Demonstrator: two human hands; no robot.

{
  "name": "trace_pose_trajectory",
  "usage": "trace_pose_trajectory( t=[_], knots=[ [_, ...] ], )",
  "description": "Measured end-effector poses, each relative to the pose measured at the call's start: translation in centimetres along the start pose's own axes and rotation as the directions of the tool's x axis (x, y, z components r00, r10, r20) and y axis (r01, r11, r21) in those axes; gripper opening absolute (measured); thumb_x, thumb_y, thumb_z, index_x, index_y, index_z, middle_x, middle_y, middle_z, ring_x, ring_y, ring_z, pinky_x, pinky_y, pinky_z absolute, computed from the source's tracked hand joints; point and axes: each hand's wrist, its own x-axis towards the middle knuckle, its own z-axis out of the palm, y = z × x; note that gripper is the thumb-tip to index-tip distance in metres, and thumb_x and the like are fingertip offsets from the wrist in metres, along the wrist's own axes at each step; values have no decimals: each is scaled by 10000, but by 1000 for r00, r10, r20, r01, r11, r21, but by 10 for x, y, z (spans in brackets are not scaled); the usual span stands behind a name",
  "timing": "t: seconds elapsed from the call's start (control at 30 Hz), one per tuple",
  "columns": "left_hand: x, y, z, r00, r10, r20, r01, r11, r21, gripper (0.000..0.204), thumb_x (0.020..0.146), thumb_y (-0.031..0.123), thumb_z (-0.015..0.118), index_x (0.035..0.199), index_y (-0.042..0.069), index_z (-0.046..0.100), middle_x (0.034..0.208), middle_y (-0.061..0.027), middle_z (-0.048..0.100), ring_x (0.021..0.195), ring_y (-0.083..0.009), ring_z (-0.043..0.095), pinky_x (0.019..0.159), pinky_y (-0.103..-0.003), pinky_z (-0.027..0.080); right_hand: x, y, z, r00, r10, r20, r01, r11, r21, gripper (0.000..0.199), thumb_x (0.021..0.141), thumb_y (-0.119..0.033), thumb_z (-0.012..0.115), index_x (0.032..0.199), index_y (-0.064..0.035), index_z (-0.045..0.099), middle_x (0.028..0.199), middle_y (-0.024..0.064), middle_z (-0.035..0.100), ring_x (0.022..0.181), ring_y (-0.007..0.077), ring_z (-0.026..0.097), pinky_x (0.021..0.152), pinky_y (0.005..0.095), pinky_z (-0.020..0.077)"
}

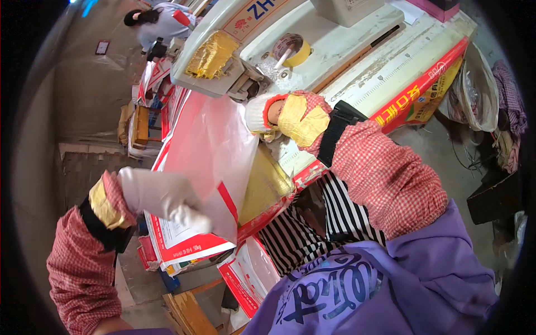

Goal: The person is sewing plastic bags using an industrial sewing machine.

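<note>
The bag (215,148) is kept taut: its lower corner pinched in the left hand (167,198), its top pressed under the right hand (279,114) beside the machine (234,61).

blocked: sewing machine (290,39) ahead | crowded: bag stack (184,245) left

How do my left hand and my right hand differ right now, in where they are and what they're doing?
The left hand is low, away from the machine; the right hand is up at the sealing machine. The left hand pinches the red-edged plastic bag at its lower corner; the right hand presses near its top edge. Both wear white gloves and checked red sleeves.
</note>
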Motion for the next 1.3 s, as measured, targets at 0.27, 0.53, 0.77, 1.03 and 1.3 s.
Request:
trace_pose_trajectory(
  t=[0.27,0.53,0.77,1.03,1.3],
  knots=[
    [50,38,104,948,318,11,-204,581,788,66,670,162,624,646,104,644,580,-46,599,574,-246,625,506,-361,492,-80,-16,34,970,125,-208,-133,991,-23,226,848,-160,492,1035,-124,613,910,137,614,840,312,641,569,437,519],
    [50,101,76,892,446,-77,-193,528,827,124,701,182,632,737,79,689,628,-68,628,586,-236,632,463,-373,469,-159,-65,76,885,240,-398,-389,853,-349,434,852,-117,478,1285,-102,512,878,135,620,730,278,647,477,425,487],
    [40,81,94,960,271,64,-222,604,765,121,690,171,665,760,73,665,596,-71,605,549,-260,624,488,-360,479,-125,-67,67,869,302,-391,-442,829,-342,335,871,-99,452,1184,-25,542,914,132,650,737,291,662,507,457,507],
    [15,85,31,968,130,-216,25,803,596,156,729,223,662,664,84,634,582,-62,586,562,-264,610,490,-354,474,-56,-54,79,818,131,-560,-513,606,-608,234,858,-209,535,905,-18,661,774,137,669,710,297,659,583,420,504],
    [60,89,76,843,515,-152,-163,515,842,71,652,199,680,671,131,683,632,-16,599,614,-214,621,548,-351,478,-45,-62,68,761,246,-600,-451,866,-217,315,887,-242,509,1062,-28,660,868,91,691,795,246,653,710,416,507]
  ],
)
